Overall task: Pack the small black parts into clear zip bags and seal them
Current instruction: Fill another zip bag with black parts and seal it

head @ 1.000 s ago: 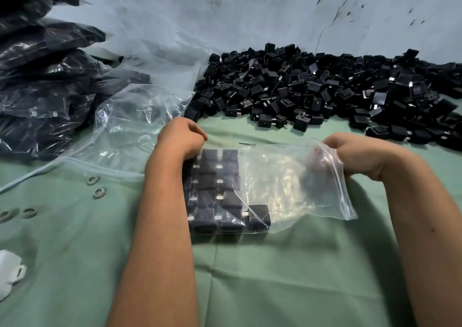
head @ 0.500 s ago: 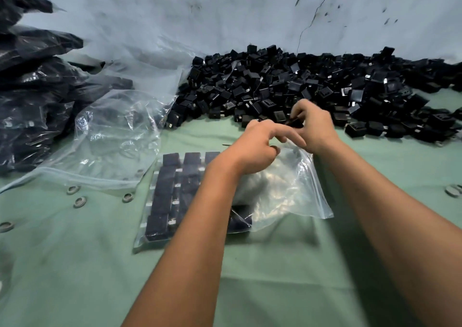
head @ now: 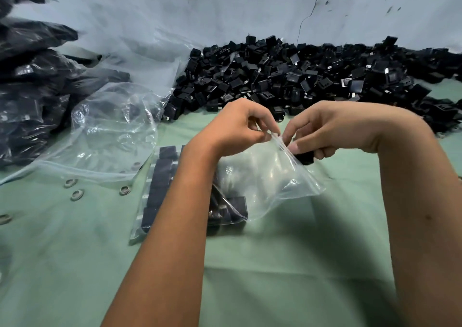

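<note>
the small black parts point(head: 300, 76) lie in a big loose heap along the far side of the green cloth point(head: 275, 264), against the pale wall point(head: 225, 14). at the far left stands a stack of filled dark bags point(head: 30, 89), and beside it lie empty clear bags point(head: 112, 131). in the middle lies the clear zip bag point(head: 262, 176), with rows of black parts in its left end. the left hand point(head: 237, 126) pinches the raised mouth of this bag. the right hand point(head: 332, 129) pinches the same edge and also holds one black part point(head: 305, 157) under its curled fingers. small metal rings point(head: 75, 189) lie on the cloth at the left.
</note>
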Motion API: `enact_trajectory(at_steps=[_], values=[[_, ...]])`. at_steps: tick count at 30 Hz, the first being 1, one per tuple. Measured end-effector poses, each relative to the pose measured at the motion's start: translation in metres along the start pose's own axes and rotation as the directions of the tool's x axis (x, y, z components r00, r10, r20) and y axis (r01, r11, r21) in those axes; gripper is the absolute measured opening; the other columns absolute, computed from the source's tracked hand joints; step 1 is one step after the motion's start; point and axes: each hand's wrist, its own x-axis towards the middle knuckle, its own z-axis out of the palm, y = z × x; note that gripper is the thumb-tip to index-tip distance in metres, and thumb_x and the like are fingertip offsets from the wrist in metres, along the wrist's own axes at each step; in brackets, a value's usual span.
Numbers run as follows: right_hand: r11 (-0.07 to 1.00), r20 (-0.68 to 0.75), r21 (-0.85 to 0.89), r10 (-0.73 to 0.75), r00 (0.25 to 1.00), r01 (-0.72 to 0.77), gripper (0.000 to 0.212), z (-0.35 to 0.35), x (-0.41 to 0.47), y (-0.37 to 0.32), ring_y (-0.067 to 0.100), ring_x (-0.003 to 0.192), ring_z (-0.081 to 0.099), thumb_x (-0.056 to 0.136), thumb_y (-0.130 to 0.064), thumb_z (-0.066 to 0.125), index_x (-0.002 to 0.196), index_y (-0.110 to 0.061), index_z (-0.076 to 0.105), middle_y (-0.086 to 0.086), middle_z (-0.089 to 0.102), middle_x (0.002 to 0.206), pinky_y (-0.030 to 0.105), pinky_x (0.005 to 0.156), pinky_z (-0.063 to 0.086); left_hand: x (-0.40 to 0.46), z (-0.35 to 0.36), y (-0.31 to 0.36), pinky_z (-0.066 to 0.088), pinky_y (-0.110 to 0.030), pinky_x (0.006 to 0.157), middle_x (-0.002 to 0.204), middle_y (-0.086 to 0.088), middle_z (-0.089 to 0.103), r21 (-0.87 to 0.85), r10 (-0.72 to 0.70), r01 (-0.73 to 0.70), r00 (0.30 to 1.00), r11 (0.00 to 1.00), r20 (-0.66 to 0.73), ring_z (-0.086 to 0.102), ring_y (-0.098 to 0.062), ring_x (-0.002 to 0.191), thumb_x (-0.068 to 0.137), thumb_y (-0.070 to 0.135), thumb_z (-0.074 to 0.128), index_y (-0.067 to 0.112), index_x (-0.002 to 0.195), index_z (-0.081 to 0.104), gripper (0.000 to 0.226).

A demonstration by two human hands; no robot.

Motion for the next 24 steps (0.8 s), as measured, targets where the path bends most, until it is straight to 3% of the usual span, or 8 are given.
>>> enact_trajectory(at_steps=[5, 9, 11, 13, 15, 18, 21, 24], values=[[0.991, 0.067, -0.111, -0.065, 0.996, 0.073, 0.016, 0.024, 0.016, -0.005, 0.017, 0.058, 0.043, 0.075, -0.026, 0.089, 0.087, -0.025, 0.078, 0.015, 0.068, 0.078, 0.028, 0.052, 0.033, -0.001, -0.003, -0.004, 0.049, -0.029, 0.066, 0.077, -0.012, 0.071, -0.017, 0.007, -0.007, 1.0, 1.0, 0.003, 0.057, -0.014, 0.069, 0.081, -0.008, 0.072, 0.013, 0.084, 0.08, 0.022], [0.972, 0.023, -0.232, -0.026, 0.999, 0.031, 0.016, 0.03, 0.013, -0.012, 0.018, 0.069, 0.064, 0.072, -0.032, 0.089, 0.083, -0.027, 0.078, 0.003, 0.072, 0.077, 0.035, 0.064, 0.054, -0.002, -0.006, -0.005, 0.043, -0.034, 0.07, 0.078, -0.021, 0.064, -0.215, 0.024, -0.037, 0.998, 0.976, -0.062, 0.053, -0.021, 0.073, 0.085, -0.012, 0.069, 0.004, 0.09, 0.077, 0.018], [0.963, 0.029, -0.27, 0.014, 0.999, -0.006, 0.014, 0.048, 0.035, -0.022, 0.026, 0.094, 0.072, 0.082, -0.02, 0.08, 0.096, -0.019, 0.079, 0.003, 0.076, 0.091, 0.038, 0.082, 0.058, -0.002, -0.006, -0.003, 0.041, -0.036, 0.072, 0.08, -0.024, 0.063, -0.281, 0.036, -0.056, 0.997, 0.958, -0.074, 0.053, -0.023, 0.075, 0.086, -0.013, 0.068, 0.003, 0.091, 0.076, 0.018], [0.887, 0.201, -0.424, -0.105, 0.974, 0.183, 0.026, 0.064, 0.029, 0.001, 0.024, 0.107, 0.071, 0.096, 0.008, 0.059, 0.12, 0.003, 0.068, 0.007, 0.069, 0.093, 0.026, 0.084, 0.053, -0.002, -0.005, -0.001, 0.045, -0.035, 0.073, 0.081, -0.023, 0.065, -0.297, 0.042, -0.06, 0.997, 0.953, -0.069, 0.055, -0.022, 0.076, 0.086, -0.013, 0.068, 0.0, 0.093, 0.076, 0.017], [0.875, 0.198, -0.387, -0.23, 0.953, 0.292, 0.034, 0.072, 0.036, 0.014, 0.002, 0.083, 0.073, 0.099, 0.013, 0.05, 0.133, 0.008, 0.056, 0.001, 0.07, 0.083, 0.015, 0.073, 0.055, -0.002, -0.003, 0.001, 0.048, -0.029, 0.072, 0.081, -0.015, 0.065, -0.287, 0.044, -0.06, 0.997, 0.956, -0.062, 0.057, -0.019, 0.076, 0.085, -0.015, 0.067, -0.003, 0.094, 0.075, 0.017], [0.986, 0.145, -0.084, -0.129, 0.981, 0.142, 0.026, 0.051, 0.043, -0.011, 0.018, 0.086, 0.075, 0.091, -0.007, 0.075, 0.116, -0.001, 0.073, 0.005, 0.078, 0.093, 0.031, 0.077, 0.062, -0.002, -0.003, 0.004, 0.049, -0.03, 0.074, 0.083, -0.016, 0.066, -0.303, 0.048, -0.064, 0.997, 0.951, -0.059, 0.057, -0.02, 0.077, 0.085, -0.016, 0.067, -0.001, 0.093, 0.075, 0.019], [0.982, 0.156, 0.026, -0.191, 0.969, 0.189, 0.039, 0.044, 0.04, 0.001, 0.022, 0.089, 0.077, 0.076, -0.008, 0.081, 0.114, -0.004, 0.074, 0.007, 0.079, 0.1, 0.03, 0.074, 0.063, -0.001, -0.006, 0.003, 0.047, -0.036, 0.076, 0.084, -0.018, 0.066, -0.319, 0.045, -0.065, 0.997, 0.946, -0.07, 0.056, -0.024, 0.077, 0.084, -0.014, 0.068, 0.003, 0.091, 0.076, 0.021], [0.973, 0.186, 0.048, -0.23, 0.955, 0.225, 0.036, 0.054, 0.053, 0.008, 0.015, 0.088, 0.077, 0.083, 0.005, 0.079, 0.117, -0.005, 0.073, 0.003, 0.079, 0.097, 0.024, 0.072, 0.06, -0.001, -0.008, 0.004, 0.048, -0.034, 0.075, 0.08, -0.014, 0.065, -0.326, 0.055, -0.075, 0.996, 0.942, -0.07, 0.056, -0.023, 0.076, 0.084, -0.015, 0.067, -0.001, 0.093, 0.076, 0.019]])
